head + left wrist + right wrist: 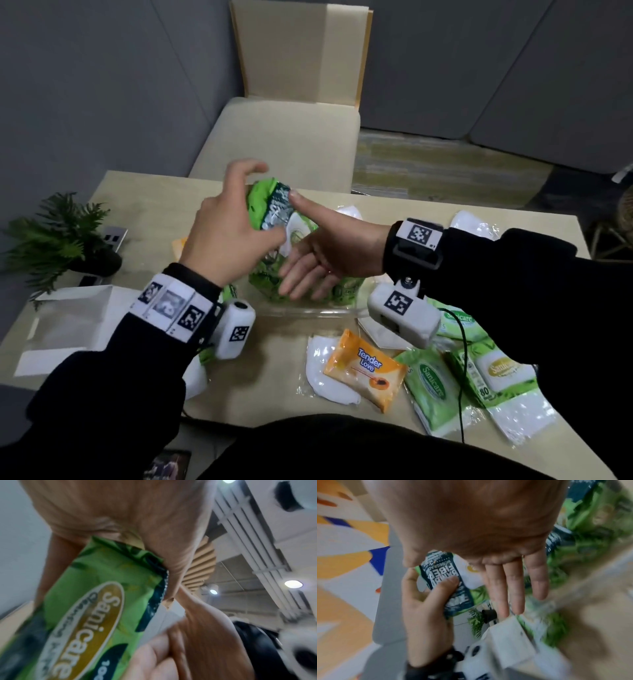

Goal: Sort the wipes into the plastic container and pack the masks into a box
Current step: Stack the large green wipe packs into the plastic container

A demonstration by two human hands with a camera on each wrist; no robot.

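Note:
A green Sanicare wipes pack point(274, 209) stands on end above the clear plastic container point(308, 311), which holds other green packs. My left hand point(236, 226) grips this pack from the left, thumb on its printed face point(440, 573). My right hand point(308, 267) has straight fingers point(513, 582) against the pack's right side, and its thumb touches the top edge. The left wrist view shows the pack's label point(96, 601) under my palm. A white open box point(68, 318) sits at the left. Wrapped white masks point(329, 380) lie in front of the container.
An orange Tender Love wipes pack point(366, 370) lies on a mask near the front edge. Several green Sanicare packs point(431, 380) and more wrapped masks point(476, 222) lie at the right. A potted fern point(58, 236) stands far left. A beige chair point(284, 137) is behind the table.

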